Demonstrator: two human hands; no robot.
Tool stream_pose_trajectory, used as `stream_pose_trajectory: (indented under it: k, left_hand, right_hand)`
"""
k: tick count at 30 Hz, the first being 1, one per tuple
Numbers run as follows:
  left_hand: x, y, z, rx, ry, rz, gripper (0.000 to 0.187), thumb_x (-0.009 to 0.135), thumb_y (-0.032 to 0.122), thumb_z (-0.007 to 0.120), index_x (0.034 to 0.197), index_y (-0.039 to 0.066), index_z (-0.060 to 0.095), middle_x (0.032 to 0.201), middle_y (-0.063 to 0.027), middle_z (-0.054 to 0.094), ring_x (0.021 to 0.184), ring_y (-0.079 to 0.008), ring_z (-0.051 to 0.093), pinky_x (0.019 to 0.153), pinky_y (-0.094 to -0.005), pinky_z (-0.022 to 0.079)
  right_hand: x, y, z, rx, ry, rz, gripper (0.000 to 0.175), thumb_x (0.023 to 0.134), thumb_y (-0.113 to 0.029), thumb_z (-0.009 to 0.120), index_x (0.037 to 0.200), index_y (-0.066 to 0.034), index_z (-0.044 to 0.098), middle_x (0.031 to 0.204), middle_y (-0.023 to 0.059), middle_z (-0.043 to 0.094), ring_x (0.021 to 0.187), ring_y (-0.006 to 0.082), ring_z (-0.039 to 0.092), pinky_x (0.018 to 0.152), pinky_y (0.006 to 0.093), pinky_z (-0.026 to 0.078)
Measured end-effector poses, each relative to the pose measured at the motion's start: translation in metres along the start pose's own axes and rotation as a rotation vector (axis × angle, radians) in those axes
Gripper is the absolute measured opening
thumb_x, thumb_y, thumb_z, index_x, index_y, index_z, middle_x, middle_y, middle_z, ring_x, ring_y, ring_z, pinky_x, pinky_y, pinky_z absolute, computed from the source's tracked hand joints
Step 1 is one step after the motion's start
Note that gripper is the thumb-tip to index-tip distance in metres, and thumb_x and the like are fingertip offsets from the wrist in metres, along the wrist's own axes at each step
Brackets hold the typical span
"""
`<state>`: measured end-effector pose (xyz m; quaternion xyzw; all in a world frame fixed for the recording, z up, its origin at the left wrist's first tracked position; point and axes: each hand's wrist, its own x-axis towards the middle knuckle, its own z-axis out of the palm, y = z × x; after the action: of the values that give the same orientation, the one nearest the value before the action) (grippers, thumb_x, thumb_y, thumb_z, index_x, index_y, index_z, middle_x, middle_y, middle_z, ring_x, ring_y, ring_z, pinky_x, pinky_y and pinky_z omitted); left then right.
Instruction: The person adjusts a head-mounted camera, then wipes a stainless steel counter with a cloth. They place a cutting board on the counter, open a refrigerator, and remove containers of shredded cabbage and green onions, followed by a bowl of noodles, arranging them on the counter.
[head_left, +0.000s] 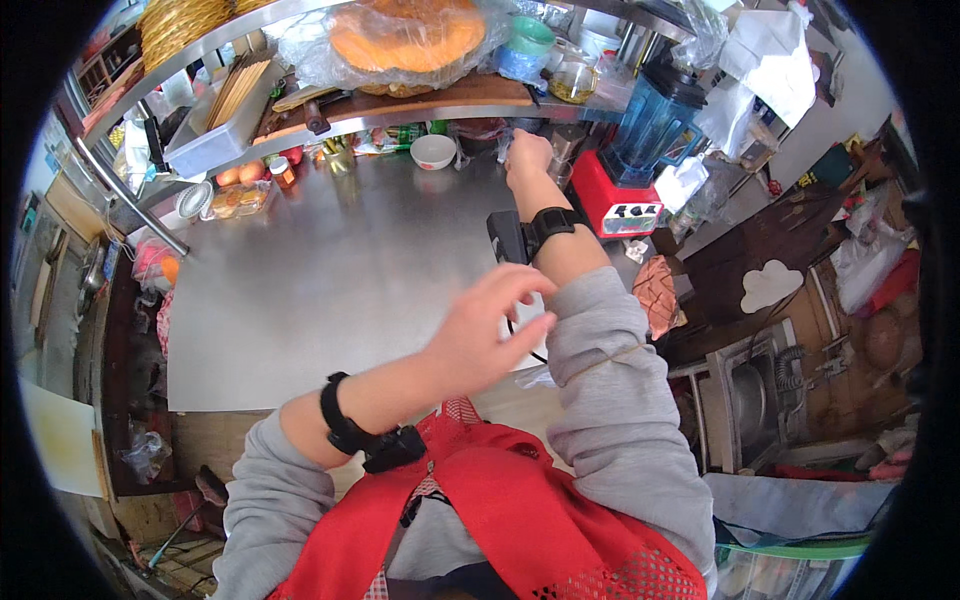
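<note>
My right hand (528, 159) is stretched to the back of the stainless steel table (300, 285), under the shelf edge, beside a clear plastic bag. Its fingers look curled; whether they hold anything is hidden. My left hand (487, 322) hovers near the right forearm's pushed-up grey sleeve, fingers apart and bent, holding nothing. Both forearms wear black straps with small devices. Right of the right hand stands a red blender base (615, 199) with a blue-tinted jug (651, 124). A white bowl (433, 152) sits left of the right hand, at the table's back.
Above the table's back runs a metal shelf with a wooden board (420, 109), a plastic-wrapped orange item (409, 37) and a plastic bin (217, 135). Packaged food (238, 199) and a small jar (282, 172) stand back left. A sink (750, 405) lies at the right.
</note>
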<state>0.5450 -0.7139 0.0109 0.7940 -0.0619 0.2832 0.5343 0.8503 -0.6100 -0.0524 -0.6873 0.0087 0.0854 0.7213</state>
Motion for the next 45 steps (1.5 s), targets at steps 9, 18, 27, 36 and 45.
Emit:
stream_pose_trajectory:
  k: [9, 18, 27, 36, 45]
  left_hand:
    - [0.023, 0.039, 0.025, 0.132, -0.035, 0.176, 0.031, 0.078, 0.022, 0.072, 0.1, 0.004, 0.058, 0.103, -0.0122, 0.052, 0.093, -0.0303, 0.053, 0.081, -0.0389, 0.045]
    - [0.03, 0.058, 0.043, -0.053, -0.155, 0.293, 0.014, 0.079, 0.01, 0.069, 0.08, 0.006, 0.056, 0.077, -0.0081, 0.055, 0.074, -0.0295, 0.052, 0.066, -0.037, 0.042]
    - [-0.006, 0.026, 0.027, -0.392, -0.216, -0.02, 0.014, 0.082, 0.011, 0.067, 0.088, 0.004, 0.057, 0.083, -0.0064, 0.057, 0.077, -0.0192, 0.055, 0.069, -0.0335, 0.047]
    - [0.014, -0.057, 0.012, -0.782, 0.452, -0.484, 0.039, 0.094, 0.039, 0.056, 0.12, 0.01, 0.049, 0.114, -0.0016, 0.055, 0.105, -0.0144, 0.051, 0.093, -0.0354, 0.042]
    - [0.012, -0.069, -0.001, -1.221, 0.338, -0.775, 0.031, 0.086, 0.022, 0.067, 0.11, 0.005, 0.058, 0.105, -0.0056, 0.064, 0.096, -0.0167, 0.061, 0.086, -0.0339, 0.048]
  right_hand:
    - [-0.027, -0.022, -0.035, -1.149, -0.099, -1.053, 0.024, 0.084, -0.023, 0.063, 0.101, -0.007, 0.059, 0.109, 0.014, 0.054, 0.093, 0.0325, 0.063, 0.076, 0.0435, 0.053]
    - [-0.025, -0.008, -0.051, -1.653, -0.396, -1.38, 0.013, 0.081, -0.014, 0.06, 0.092, -0.0102, 0.065, 0.105, 0.0095, 0.056, 0.092, 0.0268, 0.063, 0.072, 0.0403, 0.054]
    - [0.014, -0.033, -0.032, -0.235, -0.106, -0.314, 0.035, 0.081, -0.036, 0.068, 0.096, -0.0038, 0.066, 0.094, 0.0174, 0.065, 0.088, 0.0294, 0.065, 0.079, 0.0396, 0.052]
    - [-0.027, -0.066, -0.009, 0.763, -0.276, 0.374, 0.022, 0.094, -0.029, 0.055, 0.098, -0.0067, 0.053, 0.083, 0.0076, 0.056, 0.061, 0.0144, 0.051, 0.055, 0.0276, 0.045]
    - [-0.076, -0.013, 0.026, 0.449, -0.302, -0.098, 0.016, 0.089, -0.022, 0.061, 0.093, -0.0078, 0.057, 0.082, 0.0017, 0.056, 0.058, 0.0107, 0.051, 0.049, 0.0238, 0.042]
